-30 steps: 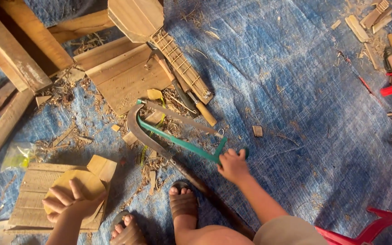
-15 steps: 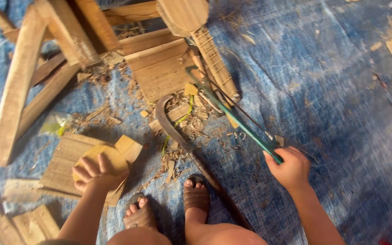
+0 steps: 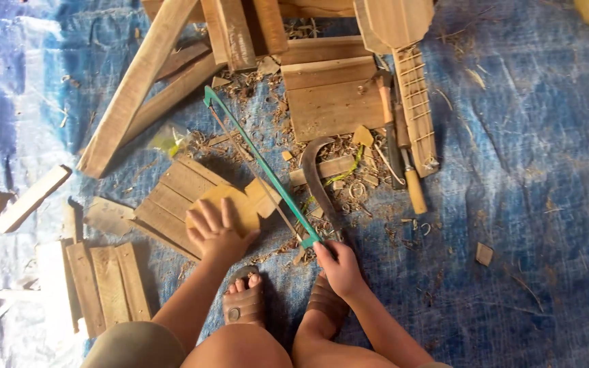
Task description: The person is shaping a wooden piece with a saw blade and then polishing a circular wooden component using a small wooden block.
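- seen from above, a person crouches on a blue tarp [image 3: 526, 170] strewn with wood shavings, both feet in brown sandals.
- the left hand [image 3: 214, 228] lies flat with fingers spread, pressing a rounded wooden cutout [image 3: 236, 208] onto a small slatted board [image 3: 172, 197].
- the right hand [image 3: 339, 266] is closed around the handle end of a green-framed saw [image 3: 260, 163], whose blade runs diagonally away from the person and crosses the edge of the cutout.
- just beside the saw lies a curved dark blade [image 3: 318, 177]; beyond it, a wooden-handled tool [image 3: 410, 184] and a small unfinished stringed-instrument neck [image 3: 417, 102].
- long timber pieces [image 3: 138, 88] are stacked at upper left.
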